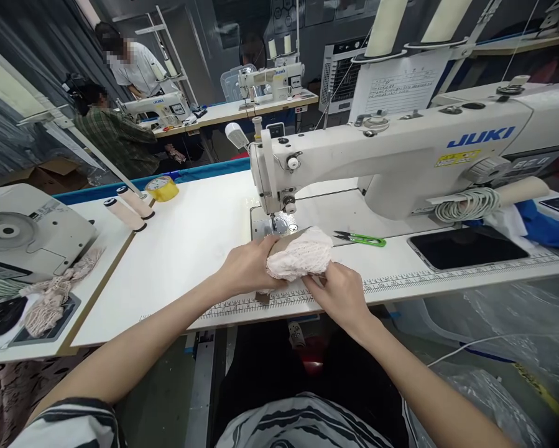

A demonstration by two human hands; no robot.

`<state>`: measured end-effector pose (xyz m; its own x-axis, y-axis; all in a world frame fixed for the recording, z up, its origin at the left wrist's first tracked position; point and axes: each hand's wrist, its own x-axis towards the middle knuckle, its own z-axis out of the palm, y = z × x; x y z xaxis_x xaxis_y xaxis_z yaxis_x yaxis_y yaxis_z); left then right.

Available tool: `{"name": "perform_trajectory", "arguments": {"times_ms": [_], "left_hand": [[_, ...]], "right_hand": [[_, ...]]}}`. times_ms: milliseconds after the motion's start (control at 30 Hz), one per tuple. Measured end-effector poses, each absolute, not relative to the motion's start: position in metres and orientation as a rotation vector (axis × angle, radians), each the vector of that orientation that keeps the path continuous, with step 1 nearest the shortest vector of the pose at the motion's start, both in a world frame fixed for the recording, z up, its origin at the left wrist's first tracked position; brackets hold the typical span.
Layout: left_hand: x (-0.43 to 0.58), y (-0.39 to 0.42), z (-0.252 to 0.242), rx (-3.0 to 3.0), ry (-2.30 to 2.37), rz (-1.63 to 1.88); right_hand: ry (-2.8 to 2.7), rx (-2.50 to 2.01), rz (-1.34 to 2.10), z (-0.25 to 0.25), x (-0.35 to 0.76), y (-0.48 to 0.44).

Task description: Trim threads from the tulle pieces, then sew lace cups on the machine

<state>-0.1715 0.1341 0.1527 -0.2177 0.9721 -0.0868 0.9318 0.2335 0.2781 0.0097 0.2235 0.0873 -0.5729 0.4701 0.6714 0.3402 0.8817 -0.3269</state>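
Observation:
A bunched piece of pale pink textured fabric [302, 255] is held between both hands above the table's front edge. My left hand [249, 264] is closed around its left side, with the thumb on top. At its lower right, my right hand [342, 289] is closed with fingertips pinching the fabric's edge. A brown strip [263, 297] shows below the fabric, partly hidden. Just behind the hands stands a white sewing machine [326, 162], its needle above the metal plate [260, 229]. Green-handled thread snips [360, 238] lie right of the fabric.
A dark-screened phone [468, 247] lies at the right above a printed ruler strip [400, 280]. Yellow tape [162, 188] and thread spools [125, 214] stand at the left. Another machine [32, 230] with pink fabric [46, 308] is beside them. Two people work at the back left.

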Motion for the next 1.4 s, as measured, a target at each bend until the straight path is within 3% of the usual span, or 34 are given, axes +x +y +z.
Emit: {"name": "perform_trajectory", "arguments": {"times_ms": [233, 467, 533, 767, 1200, 1400], "left_hand": [[-0.166, 0.139, 0.164, 1.682, 2.371, 0.115], [-0.163, 0.136, 0.159, 2.103, 2.490, -0.139], [-0.169, 0.127, 0.158, 2.074, 2.520, -0.142], [-0.180, 0.105, 0.161, 1.812, 2.571, -0.346], [-0.183, 0.104, 0.157, 1.825, 2.533, -0.213], [-0.183, 0.104, 0.149, 1.862, 2.556, -0.203]], "right_hand": [[-2.049, -0.515, 0.365, 0.103, 0.028, 0.214], [-1.393, -0.638, 1.136, 0.121, 0.046, 0.240], [-1.281, -0.682, 1.040, 0.128, 0.060, 0.262], [-2.111, -0.929, 0.222, 0.146, 0.129, 0.312], [-2.347, -1.207, 0.616, 0.179, 0.128, 0.385], [-2.265, -1.338, 0.584, 0.170, 0.114, 0.416]]}}
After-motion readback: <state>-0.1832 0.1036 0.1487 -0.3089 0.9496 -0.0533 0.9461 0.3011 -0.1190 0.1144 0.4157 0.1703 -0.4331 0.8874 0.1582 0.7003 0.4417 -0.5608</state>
